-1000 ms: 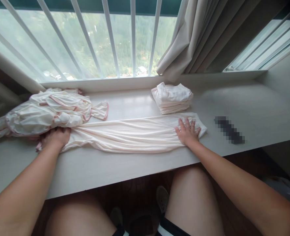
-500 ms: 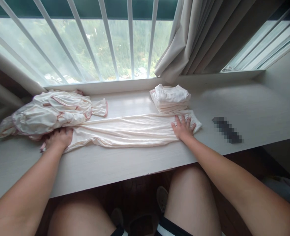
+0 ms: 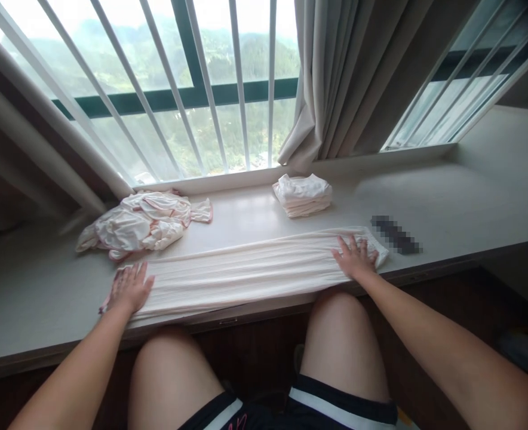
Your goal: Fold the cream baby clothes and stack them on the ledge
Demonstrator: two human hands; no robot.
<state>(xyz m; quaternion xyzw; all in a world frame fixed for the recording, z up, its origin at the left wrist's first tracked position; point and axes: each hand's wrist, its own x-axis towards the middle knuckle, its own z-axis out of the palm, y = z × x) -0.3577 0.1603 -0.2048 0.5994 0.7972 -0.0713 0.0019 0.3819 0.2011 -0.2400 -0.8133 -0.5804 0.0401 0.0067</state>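
A pair of cream pants with fine ribs lies stretched lengthwise along the front of the ledge. My left hand rests flat on their left end, fingers spread, where a bit of pink trim peeks out. At the gathered, elastic-looking right end, my right hand presses down with its palm and spread fingers. Behind the left end is a loose heap of cream clothes edged in pink. A neat stack of folded cream clothes sits behind the pants, right of centre.
The pale ledge runs beneath a barred window. A dark, pixelated object lies to the right of the pants. Grey curtains hang at the window's sides. My knees are against the ledge's front edge.
The pants have come nearer the front edge and lie flatter and wider, apart from the heap and stack. My left hand has moved from beside the heap toward me. The view has tilted up.
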